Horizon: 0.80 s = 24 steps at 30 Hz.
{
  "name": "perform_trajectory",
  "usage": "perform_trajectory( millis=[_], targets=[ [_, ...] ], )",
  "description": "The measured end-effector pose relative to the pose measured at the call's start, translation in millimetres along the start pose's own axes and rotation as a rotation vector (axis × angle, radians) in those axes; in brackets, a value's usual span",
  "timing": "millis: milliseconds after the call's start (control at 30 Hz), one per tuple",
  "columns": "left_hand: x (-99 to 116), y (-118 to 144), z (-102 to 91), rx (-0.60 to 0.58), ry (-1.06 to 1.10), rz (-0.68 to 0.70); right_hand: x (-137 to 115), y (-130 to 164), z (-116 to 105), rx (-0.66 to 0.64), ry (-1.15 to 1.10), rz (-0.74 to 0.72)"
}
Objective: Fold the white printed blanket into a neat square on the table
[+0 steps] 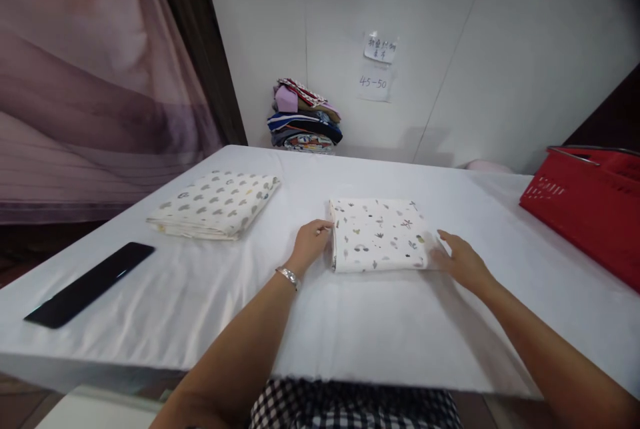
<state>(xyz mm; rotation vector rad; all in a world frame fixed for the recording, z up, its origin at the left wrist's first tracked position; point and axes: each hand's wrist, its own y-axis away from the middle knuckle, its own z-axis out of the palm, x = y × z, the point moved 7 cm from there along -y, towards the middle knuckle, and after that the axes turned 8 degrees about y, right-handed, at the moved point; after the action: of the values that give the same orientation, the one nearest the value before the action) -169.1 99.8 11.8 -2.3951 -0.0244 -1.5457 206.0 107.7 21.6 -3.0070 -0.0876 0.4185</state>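
Observation:
A folded white cloth (377, 235) with small printed plants and a rainbow lies flat on the white-covered table (320, 329). My left hand (311, 242) is closed at its left edge, thumb and fingers pinching the folded layers. At the opposite edge is my right hand (463, 262), thumb and fingers apart; its fingertips are slightly blurred and touch or nearly touch the cloth. Further left lies a second folded cloth (215, 205), cream with grey leaf-like prints, apart from both hands.
A long black flat object (93, 285) lies at the table's left front. A red plastic basket (590, 205) stands at the right edge. Behind the table's far edge is a stack of folded fabrics (305, 119) against the wall. Paper signs (377, 65) hang above; a curtain (95, 82) is at left.

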Motion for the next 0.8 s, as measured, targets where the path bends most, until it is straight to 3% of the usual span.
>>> perform_trajectory(
  millis=[100,267,400,567,800],
  targets=[
    [0.7,6.4,3.8,0.012,0.016,-0.102,-57.4,1.4,-1.3,0.096,-0.021,-0.280],
    [3.3,15.6,12.2,-0.051,-0.128,-0.177,-163.8,-6.6,22.9,-0.032,-0.088,-0.585],
    [3.9,16.8,13.3,-0.093,-0.199,-0.177,-223.6,-28.5,53.3,-0.152,-0.038,-0.676],
    [5.4,15.8,13.1,-0.116,-0.244,-0.131,-240.1,-54.1,90.9,-0.265,0.054,-0.616],
    [4.0,15.0,15.1,-0.128,-0.245,-0.129,-238.5,-57.0,93.8,-0.246,0.042,-0.632]
  ],
)
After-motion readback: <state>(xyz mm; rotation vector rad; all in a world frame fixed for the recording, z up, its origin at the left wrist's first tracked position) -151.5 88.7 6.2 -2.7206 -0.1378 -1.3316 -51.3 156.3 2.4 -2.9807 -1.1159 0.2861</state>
